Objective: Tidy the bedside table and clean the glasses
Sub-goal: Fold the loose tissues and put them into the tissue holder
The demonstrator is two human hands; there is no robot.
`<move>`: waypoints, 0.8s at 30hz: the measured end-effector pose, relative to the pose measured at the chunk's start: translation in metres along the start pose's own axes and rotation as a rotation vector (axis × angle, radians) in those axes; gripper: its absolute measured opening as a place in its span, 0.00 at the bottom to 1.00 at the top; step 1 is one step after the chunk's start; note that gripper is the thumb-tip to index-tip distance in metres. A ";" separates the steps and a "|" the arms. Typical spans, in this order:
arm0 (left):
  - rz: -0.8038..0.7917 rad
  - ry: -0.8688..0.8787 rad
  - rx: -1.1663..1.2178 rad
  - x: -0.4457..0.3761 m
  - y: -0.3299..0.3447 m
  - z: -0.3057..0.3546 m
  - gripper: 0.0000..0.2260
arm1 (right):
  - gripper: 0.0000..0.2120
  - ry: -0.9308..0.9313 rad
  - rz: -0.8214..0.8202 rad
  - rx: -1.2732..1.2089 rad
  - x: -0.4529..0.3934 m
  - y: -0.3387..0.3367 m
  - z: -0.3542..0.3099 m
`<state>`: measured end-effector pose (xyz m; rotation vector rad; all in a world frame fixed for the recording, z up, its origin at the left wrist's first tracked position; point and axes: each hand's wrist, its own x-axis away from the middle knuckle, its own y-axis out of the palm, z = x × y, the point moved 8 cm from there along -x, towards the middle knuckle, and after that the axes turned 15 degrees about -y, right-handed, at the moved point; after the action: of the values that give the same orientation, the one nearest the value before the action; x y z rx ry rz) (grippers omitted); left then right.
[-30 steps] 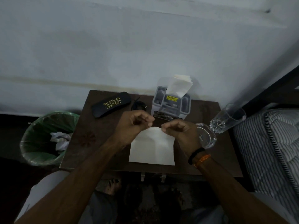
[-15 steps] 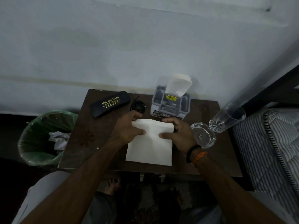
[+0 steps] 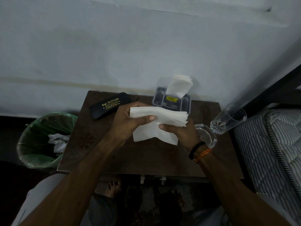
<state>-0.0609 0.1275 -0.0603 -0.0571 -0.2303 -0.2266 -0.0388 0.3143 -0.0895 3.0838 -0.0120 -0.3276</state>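
Observation:
A stack of white paper napkins (image 3: pixel 156 126) is lifted off the dark brown bedside table (image 3: pixel 101 154), held between both hands. My left hand (image 3: pixel 128 123) grips its left end, thumb on top. My right hand (image 3: pixel 177 131) holds the right end from below, thumb on the lower sheet. A black glasses case (image 3: pixel 109 106) with gold lettering lies at the table's back left. The spectacles are hidden behind my left hand.
A grey tissue holder (image 3: pixel 172 101) with a napkin sticking up stands at the back. A glass ashtray (image 3: pixel 206 136) and a tall drinking glass (image 3: pixel 228 119) are at the right. A green-lined bin (image 3: pixel 42 141) with crumpled paper stands left; a striped mattress (image 3: pixel 273 147) lies right.
The napkins lay flat on the table under both hands; now both hands have picked them up and hold them as a stack above the table.

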 end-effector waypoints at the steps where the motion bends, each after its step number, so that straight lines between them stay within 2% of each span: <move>1: -0.008 -0.018 -0.012 -0.001 0.000 -0.002 0.15 | 0.20 -0.015 0.023 0.009 -0.001 -0.002 -0.001; 5: -0.039 -0.140 -0.089 -0.006 0.004 -0.022 0.22 | 0.18 -0.019 0.067 -0.006 -0.002 -0.008 0.001; 8: 0.058 -0.217 -0.124 -0.009 0.003 -0.034 0.34 | 0.19 0.005 0.029 -0.030 0.000 -0.004 0.003; 10: 0.120 -0.219 -0.168 -0.008 0.005 -0.035 0.29 | 0.19 0.015 -0.003 -0.003 0.001 -0.002 0.005; 14: 0.126 -0.043 -0.152 0.003 0.012 -0.017 0.16 | 0.16 -0.058 0.045 0.086 0.001 -0.004 -0.003; 16: 0.137 0.047 -0.196 0.008 0.014 -0.006 0.13 | 0.12 -0.116 0.075 0.121 0.001 -0.006 -0.009; 18: 0.121 0.094 -0.226 0.011 0.016 -0.003 0.13 | 0.14 -0.114 0.103 0.107 0.002 -0.008 -0.010; 20: 0.094 0.057 -0.240 0.011 0.020 -0.012 0.18 | 0.16 -0.046 0.108 0.049 0.006 -0.007 0.000; 24: 0.103 -0.149 -0.225 0.008 0.022 -0.044 0.20 | 0.18 0.086 0.097 -0.015 0.019 -0.001 0.020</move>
<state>-0.0383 0.1438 -0.1021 -0.3090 -0.3489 -0.1445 -0.0249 0.3145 -0.1134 3.0660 -0.1546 -0.1898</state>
